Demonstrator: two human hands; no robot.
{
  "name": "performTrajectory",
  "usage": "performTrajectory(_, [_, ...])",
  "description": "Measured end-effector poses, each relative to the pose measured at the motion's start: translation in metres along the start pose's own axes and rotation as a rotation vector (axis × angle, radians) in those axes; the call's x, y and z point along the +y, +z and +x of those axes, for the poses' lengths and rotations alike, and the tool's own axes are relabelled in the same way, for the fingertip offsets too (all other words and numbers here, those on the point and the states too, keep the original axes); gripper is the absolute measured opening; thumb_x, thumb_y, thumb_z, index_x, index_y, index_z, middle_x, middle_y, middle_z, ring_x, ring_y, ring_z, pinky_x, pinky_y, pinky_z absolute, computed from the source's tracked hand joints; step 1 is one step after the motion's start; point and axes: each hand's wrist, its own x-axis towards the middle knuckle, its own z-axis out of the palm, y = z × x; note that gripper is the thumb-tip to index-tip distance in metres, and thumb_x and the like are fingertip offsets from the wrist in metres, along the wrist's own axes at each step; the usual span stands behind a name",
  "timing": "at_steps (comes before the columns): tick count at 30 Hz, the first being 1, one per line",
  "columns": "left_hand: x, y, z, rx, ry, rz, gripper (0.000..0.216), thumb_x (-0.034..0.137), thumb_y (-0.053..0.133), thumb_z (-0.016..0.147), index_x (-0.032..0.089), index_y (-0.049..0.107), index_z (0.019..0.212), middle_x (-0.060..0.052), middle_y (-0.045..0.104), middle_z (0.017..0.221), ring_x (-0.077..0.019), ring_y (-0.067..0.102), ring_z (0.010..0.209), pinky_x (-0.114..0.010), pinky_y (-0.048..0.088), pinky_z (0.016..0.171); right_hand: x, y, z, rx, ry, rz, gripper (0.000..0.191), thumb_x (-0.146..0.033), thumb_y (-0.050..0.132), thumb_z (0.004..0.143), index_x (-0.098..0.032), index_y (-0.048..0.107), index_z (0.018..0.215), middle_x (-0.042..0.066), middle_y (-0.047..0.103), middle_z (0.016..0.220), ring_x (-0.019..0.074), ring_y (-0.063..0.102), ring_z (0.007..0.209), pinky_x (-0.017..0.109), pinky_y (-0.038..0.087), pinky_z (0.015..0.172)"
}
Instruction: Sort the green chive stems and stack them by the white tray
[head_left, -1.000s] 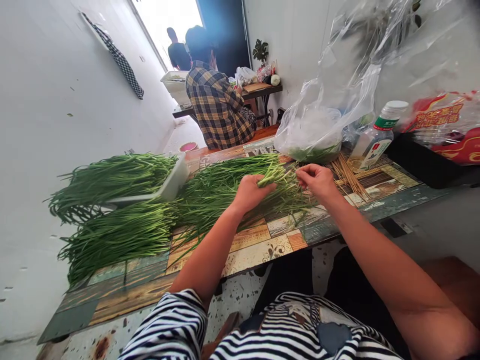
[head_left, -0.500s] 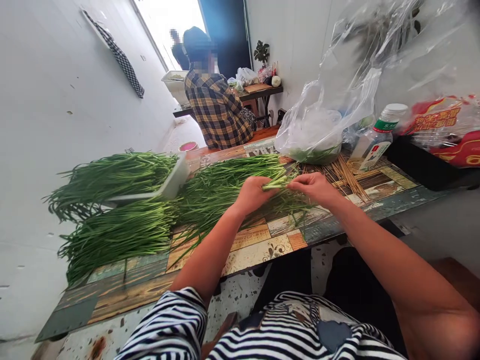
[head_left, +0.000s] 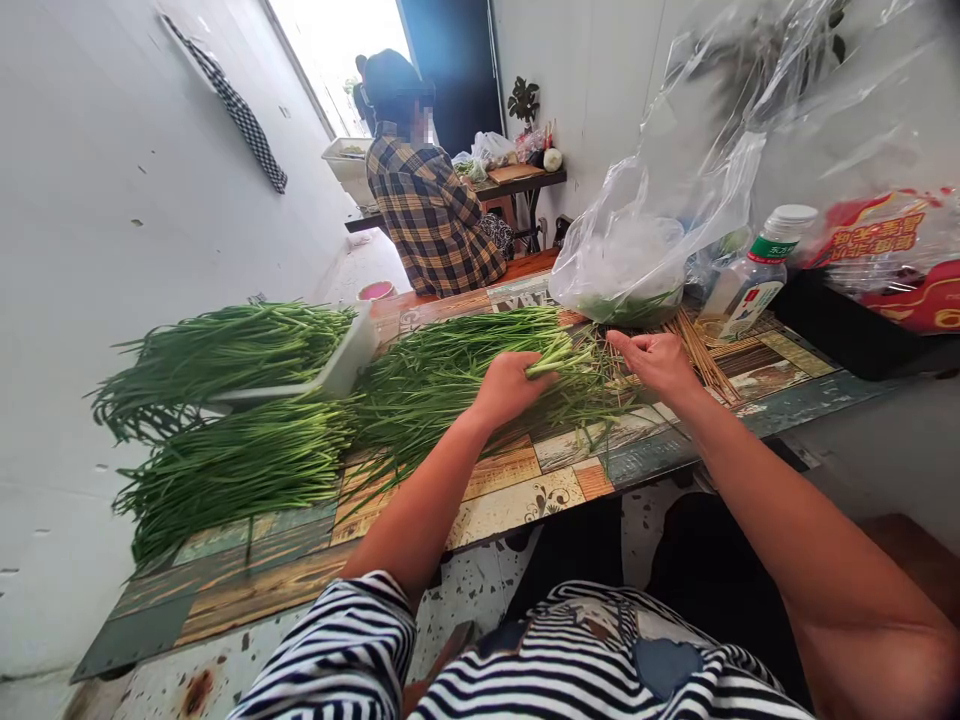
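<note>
My left hand (head_left: 512, 388) is closed around a small bunch of garlic chives (head_left: 553, 360), their pale stem ends pointing right. Beneath and behind it lies a loose spread of chives (head_left: 435, 355). To the right, apart from the bunch, my right hand (head_left: 661, 364) has its thumb and fingers pinched together; whatever is between them is too small to make out. Stem scraps (head_left: 600, 405) lie on the table below the two hands. Further left are a neat pile of chives (head_left: 247, 460) and a white tray (head_left: 355, 350) heaped with more chives.
Beyond the right hand are thin wooden sticks (head_left: 701, 355), a clear plastic bag (head_left: 626, 255) with greens inside, a bottle (head_left: 757, 275) and a red package (head_left: 885, 250). A person in a plaid shirt (head_left: 431, 215) sits past the patterned table (head_left: 517, 500).
My right hand has moved right, away from the stem ends of the bunch. My left hand keeps its hold in nearly the same place.
</note>
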Motion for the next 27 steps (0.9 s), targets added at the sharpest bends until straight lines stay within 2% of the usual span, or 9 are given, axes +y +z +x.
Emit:
performTrajectory(5, [0.001,-0.002,-0.001,-0.011,-0.023,-0.032,0.025,0.030,0.061,0.076,0.013,0.057,0.058,0.006,0.044,0.054,-0.0077,0.036,0.055,-0.022,0.027,0.055,-0.027,0.012,-0.005,-0.191,-0.178,0.049,0.048,-0.058,0.049,0.081,-0.020,0.056,0.053,-0.002,0.050,0.051,0.0120,0.044,0.052,0.027,0.031,0.053])
performTrajectory(10, [-0.008,-0.003,0.001,0.086,-0.016,-0.092,0.021,0.033,0.061,0.077,0.013,0.067,0.072,0.003,0.057,0.061,-0.0099,0.046,0.059,-0.022,0.036,0.059,-0.011,0.020,0.006,0.103,-0.027,-0.050,0.056,-0.058,0.040,0.087,-0.020,0.052,0.048,-0.001,0.044,0.044,0.0122,0.040,0.049,0.027,0.028,0.051])
performTrajectory(13, [-0.011,-0.005,0.003,0.185,-0.027,-0.186,0.025,0.030,0.063,0.077,0.015,0.070,0.095,-0.001,0.070,0.083,-0.0142,0.059,0.074,-0.024,0.044,0.072,0.003,0.022,0.007,-0.055,-0.070,-0.208,0.053,-0.054,0.045,0.087,-0.017,0.060,0.051,0.001,0.052,0.050,0.0136,0.047,0.053,0.027,0.029,0.053])
performTrajectory(15, [-0.013,-0.006,0.004,0.213,-0.014,-0.249,0.030,0.027,0.063,0.077,0.016,0.069,0.105,-0.002,0.072,0.094,-0.0159,0.063,0.082,-0.025,0.046,0.078,0.012,0.025,0.006,-0.202,-0.179,-0.336,0.037,-0.043,0.053,0.085,-0.016,0.069,0.064,0.003,0.064,0.067,0.0154,0.055,0.064,0.026,0.033,0.057])
performTrajectory(17, [-0.014,-0.006,0.004,0.216,0.009,-0.277,0.028,0.023,0.061,0.078,0.016,0.069,0.103,-0.002,0.072,0.092,-0.0159,0.064,0.082,-0.026,0.048,0.078,0.022,0.028,0.005,-0.309,-0.293,-0.426,0.020,-0.030,0.057,0.082,-0.018,0.073,0.076,0.005,0.069,0.084,0.0171,0.059,0.076,0.026,0.037,0.064])
performTrajectory(19, [-0.014,-0.005,0.005,0.226,0.036,-0.259,0.025,0.020,0.059,0.078,0.015,0.069,0.101,-0.002,0.072,0.090,-0.0152,0.063,0.082,-0.025,0.048,0.079,0.029,0.028,0.005,-0.383,-0.384,-0.451,0.016,-0.024,0.058,0.081,-0.019,0.073,0.078,0.006,0.070,0.089,0.0189,0.060,0.084,0.027,0.040,0.071])
performTrajectory(22, [-0.011,-0.005,0.005,0.261,0.076,-0.157,0.022,0.021,0.063,0.077,0.016,0.068,0.098,-0.003,0.070,0.095,-0.0146,0.061,0.086,-0.025,0.046,0.081,0.029,0.023,0.007,-0.356,-0.469,-0.365,0.018,-0.026,0.057,0.082,-0.018,0.071,0.076,0.008,0.069,0.092,0.0207,0.059,0.090,0.030,0.042,0.079])
performTrajectory(24, [-0.008,-0.005,0.004,0.253,0.083,-0.066,0.015,0.026,0.065,0.077,0.015,0.068,0.086,-0.003,0.068,0.088,-0.0139,0.058,0.081,-0.024,0.044,0.077,0.023,0.018,0.009,-0.306,-0.413,-0.231,0.020,-0.029,0.055,0.083,-0.017,0.070,0.076,0.008,0.069,0.090,0.0196,0.058,0.085,0.030,0.042,0.077])
performTrajectory(27, [-0.005,-0.007,0.003,0.187,0.059,-0.006,0.019,0.031,0.062,0.081,0.014,0.065,0.073,-0.001,0.063,0.072,-0.0124,0.054,0.069,-0.023,0.041,0.068,0.014,0.011,0.012,-0.310,-0.140,-0.040,0.030,-0.041,0.056,0.082,-0.015,0.068,0.072,0.004,0.065,0.071,0.0153,0.055,0.065,0.027,0.041,0.061])
